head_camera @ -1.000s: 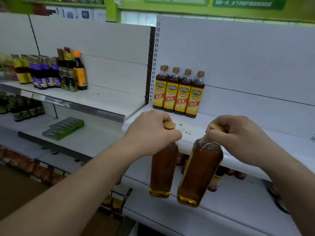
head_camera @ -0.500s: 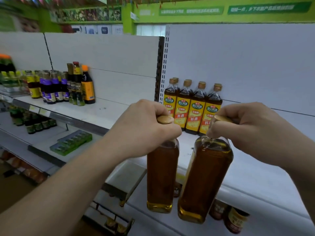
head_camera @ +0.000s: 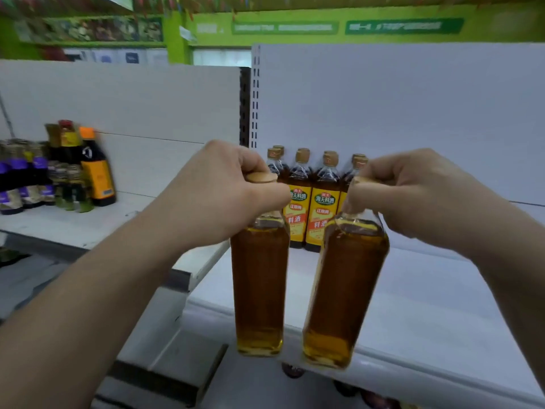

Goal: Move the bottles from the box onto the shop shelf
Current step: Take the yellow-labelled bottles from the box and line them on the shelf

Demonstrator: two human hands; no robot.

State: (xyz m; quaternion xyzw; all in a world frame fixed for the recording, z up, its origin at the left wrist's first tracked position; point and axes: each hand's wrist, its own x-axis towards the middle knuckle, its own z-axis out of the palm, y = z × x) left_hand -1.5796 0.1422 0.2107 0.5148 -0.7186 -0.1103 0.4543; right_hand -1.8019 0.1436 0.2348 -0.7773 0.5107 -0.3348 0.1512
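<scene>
I hold each bottle by its neck so the base hangs free for setting down. My left grip (head_camera: 224, 196) curls round the neck of the left bottle (head_camera: 259, 284); my right grip (head_camera: 413, 196) pinches the tilted right bottle (head_camera: 345, 290). Both forearms reach forward, with the bottles at the front of the shelf (head_camera: 427, 305), short of the labelled row (head_camera: 323, 208).

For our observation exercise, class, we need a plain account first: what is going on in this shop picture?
A person holds two amber bottles by their necks, one in each hand: the left hand grips the left bottle, the right hand the right bottle, which tilts slightly. Both hang at the front edge of the white shelf, not yet set down. A row of matching yellow-labelled bottles already stands at the back of that shelf.
</scene>
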